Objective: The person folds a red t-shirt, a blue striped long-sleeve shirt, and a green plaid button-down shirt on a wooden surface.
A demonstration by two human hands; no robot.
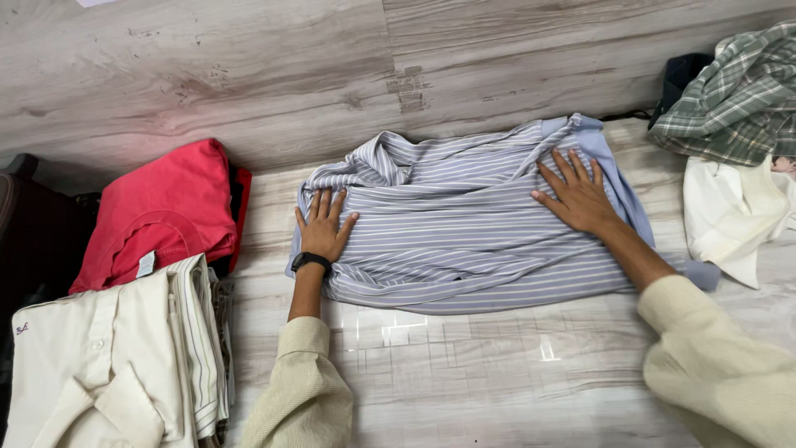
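The left hand (322, 229) and right hand (576, 196) are pressing flat, fingers spread, on opposite ends of the blue striped shirt (456, 228) lying folded mid-table (464, 373), between clothing piles

Both hands, left hand (322, 227) and right hand (578, 196), lie flat on the striped shirt (464, 228).

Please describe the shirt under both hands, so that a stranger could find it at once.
On the pale wood-grain table, look at the middle, between the red garment and the green plaid shirt. The striped shirt lies there partly folded, with the left hand and right hand flat on it. Only it has thin blue-and-white stripes.
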